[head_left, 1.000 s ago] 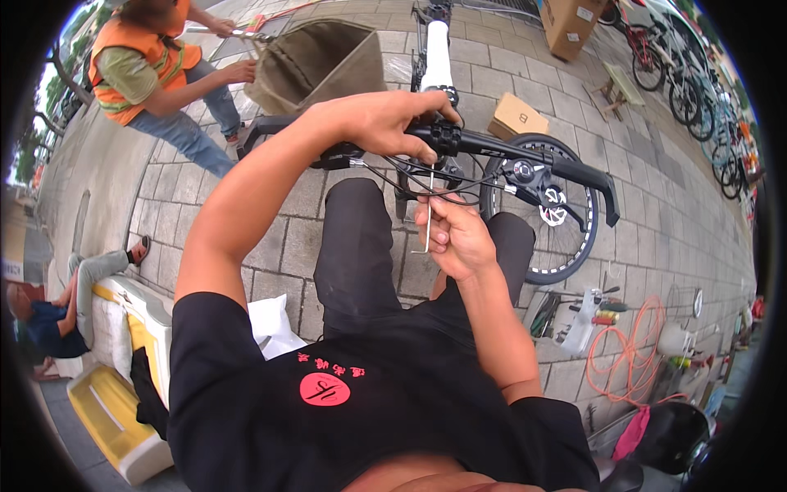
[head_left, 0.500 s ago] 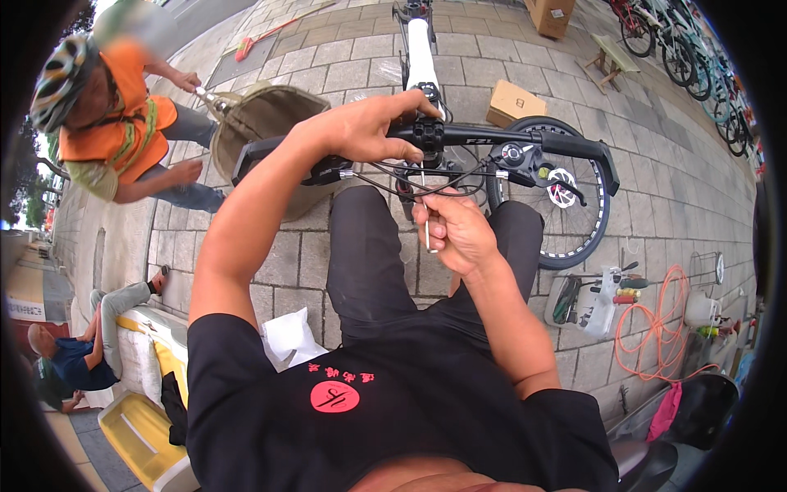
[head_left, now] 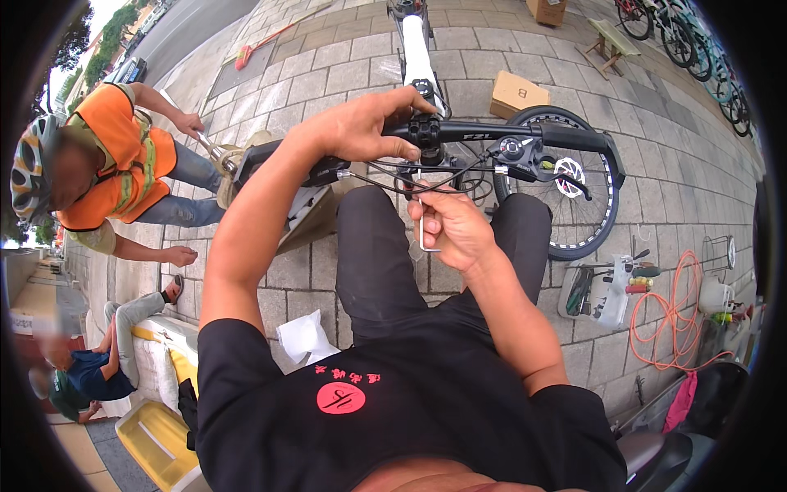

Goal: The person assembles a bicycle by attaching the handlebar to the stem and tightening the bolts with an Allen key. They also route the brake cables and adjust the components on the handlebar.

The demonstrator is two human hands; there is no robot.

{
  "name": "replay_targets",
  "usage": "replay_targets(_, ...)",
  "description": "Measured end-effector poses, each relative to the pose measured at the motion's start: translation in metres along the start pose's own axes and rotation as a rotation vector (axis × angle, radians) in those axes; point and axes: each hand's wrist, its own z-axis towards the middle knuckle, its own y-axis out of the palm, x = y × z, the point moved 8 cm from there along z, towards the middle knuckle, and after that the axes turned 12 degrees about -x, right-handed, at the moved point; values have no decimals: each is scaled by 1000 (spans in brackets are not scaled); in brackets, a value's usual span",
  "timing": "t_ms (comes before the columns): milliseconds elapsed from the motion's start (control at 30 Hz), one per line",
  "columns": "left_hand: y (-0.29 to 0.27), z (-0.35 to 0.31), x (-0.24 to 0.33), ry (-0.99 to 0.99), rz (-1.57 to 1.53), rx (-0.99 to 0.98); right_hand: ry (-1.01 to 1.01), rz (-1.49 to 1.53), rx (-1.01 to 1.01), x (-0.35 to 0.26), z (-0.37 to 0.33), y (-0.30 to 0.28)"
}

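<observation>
Hex key (head_left: 422,234), pinched narrowly in my right fingers (head_left: 440,205): bent end below them, shaft above, toward the handlebar stem (head_left: 425,129) that my left fingers (head_left: 410,101), set wide, span. It should handle light and stiff (perhaps slick if oily); best gripped along the straight shaft.

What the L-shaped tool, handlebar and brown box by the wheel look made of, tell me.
L-shaped tool: probably steel; silvery, shiny shaft. Handlebar: likely metal, smooth black finish, though carbon would look similar. Brown box: cardboard, apparently; matte, with flat faces and folded edges.
</observation>
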Motion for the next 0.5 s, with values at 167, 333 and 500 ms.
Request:
replay_targets(167,0,-1,2,19,-14,16,-69,83,-139,1,5,-1)
replay_targets(333,-1,-1,3,15,57,6,-101,252,-243,5,9,9)
replay_targets(500,2,-3,1,23,44,11,-36,162,-70,10,6,1)
